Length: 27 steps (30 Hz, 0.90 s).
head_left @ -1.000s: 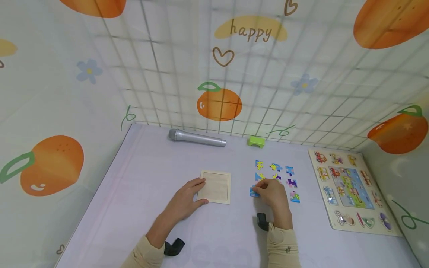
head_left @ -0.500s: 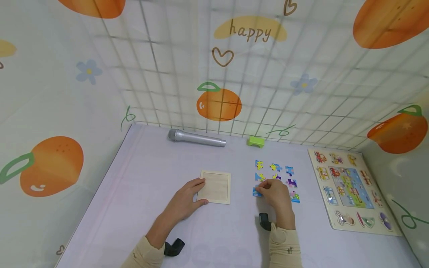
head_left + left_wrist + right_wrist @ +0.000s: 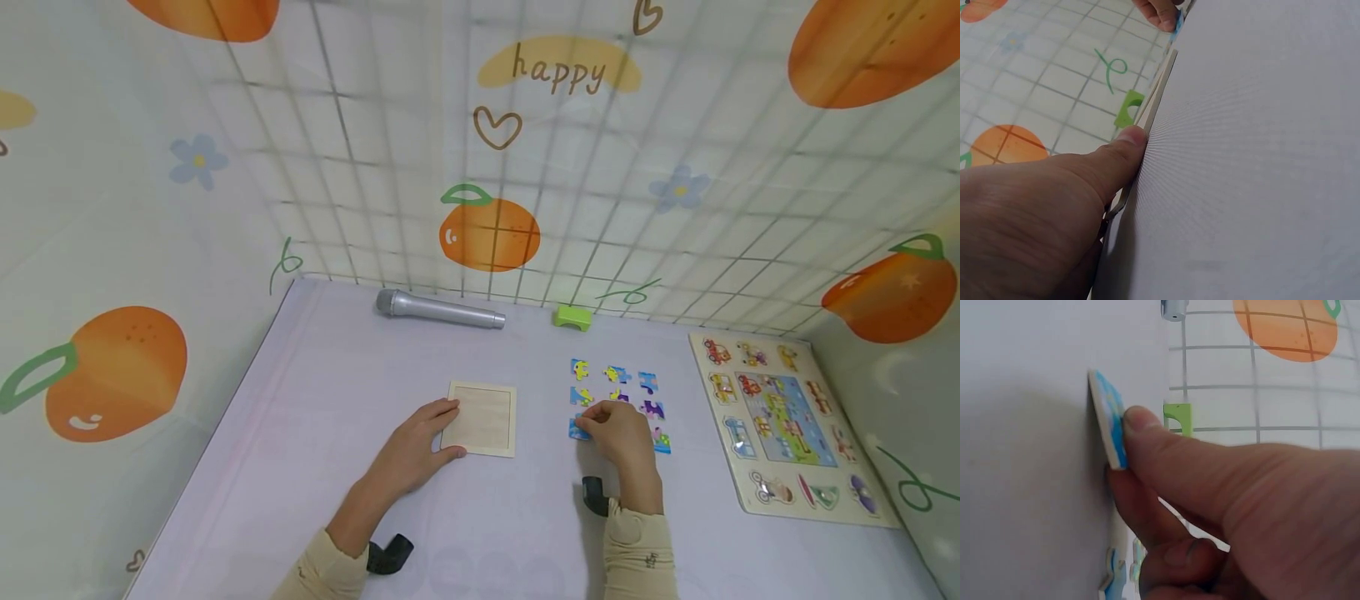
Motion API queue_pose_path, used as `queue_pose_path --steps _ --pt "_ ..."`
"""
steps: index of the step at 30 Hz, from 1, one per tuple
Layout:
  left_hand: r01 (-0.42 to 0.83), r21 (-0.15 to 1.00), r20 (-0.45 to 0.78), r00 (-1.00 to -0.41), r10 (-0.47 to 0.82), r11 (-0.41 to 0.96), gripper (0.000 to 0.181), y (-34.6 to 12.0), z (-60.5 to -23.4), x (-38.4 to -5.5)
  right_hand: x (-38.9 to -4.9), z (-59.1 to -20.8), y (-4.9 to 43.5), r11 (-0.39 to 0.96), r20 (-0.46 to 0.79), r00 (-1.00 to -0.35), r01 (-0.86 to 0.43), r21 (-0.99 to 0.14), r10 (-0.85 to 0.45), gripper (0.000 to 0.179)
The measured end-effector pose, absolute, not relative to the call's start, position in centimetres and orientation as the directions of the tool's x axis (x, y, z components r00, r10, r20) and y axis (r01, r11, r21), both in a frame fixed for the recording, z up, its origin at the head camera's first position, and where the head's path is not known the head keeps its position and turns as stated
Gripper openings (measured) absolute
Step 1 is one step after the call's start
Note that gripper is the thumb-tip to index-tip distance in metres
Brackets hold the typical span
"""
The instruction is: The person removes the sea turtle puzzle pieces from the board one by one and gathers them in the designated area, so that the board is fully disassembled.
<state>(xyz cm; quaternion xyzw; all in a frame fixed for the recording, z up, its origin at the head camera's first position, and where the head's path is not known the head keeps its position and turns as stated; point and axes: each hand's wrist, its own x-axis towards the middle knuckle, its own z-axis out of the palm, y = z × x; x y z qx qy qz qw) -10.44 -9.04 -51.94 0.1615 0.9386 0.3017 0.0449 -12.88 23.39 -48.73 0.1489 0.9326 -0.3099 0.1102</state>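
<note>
My left hand (image 3: pixel 408 454) rests at the left side of a small square wooden puzzle tray (image 3: pixel 486 421), fingers over its left edge and thumb at the near corner. In the left wrist view the thumb (image 3: pixel 1119 153) presses against the tray's thin rim (image 3: pixel 1163 87). My right hand (image 3: pixel 618 437) pinches a blue puzzle piece (image 3: pixel 577 428) between thumb and index finger. Seen from the right wrist, this piece (image 3: pixel 1109 422) has its pale edge close to the table. Other puzzle pieces (image 3: pixel 580 370) lie in loose rows around and beyond the right hand, some partly hidden by it.
A silver toy microphone (image 3: pixel 442 309) and a green arch block (image 3: pixel 573 317) lie along the back by the printed curtain (image 3: pixel 397 167). At the right lies a large wooden picture puzzle board (image 3: pixel 791 429). Black wrist-camera parts (image 3: pixel 595 497) stick out beside each wrist.
My right hand has shifted slightly to the right, bringing the pinched blue puzzle piece nearer to the column of pieces beyond it. The left hand and tray stay put.
</note>
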Motion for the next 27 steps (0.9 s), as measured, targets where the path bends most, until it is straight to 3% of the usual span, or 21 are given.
queue_pose_path --steps 27 --pt "0.309 0.585 0.054 -0.937 0.344 0.75 0.073 -9.32 -52.5 -10.88 -12.85 -48.46 23.29 0.781 -0.296 -0.928 0.355 -0.513 0.227 0.017"
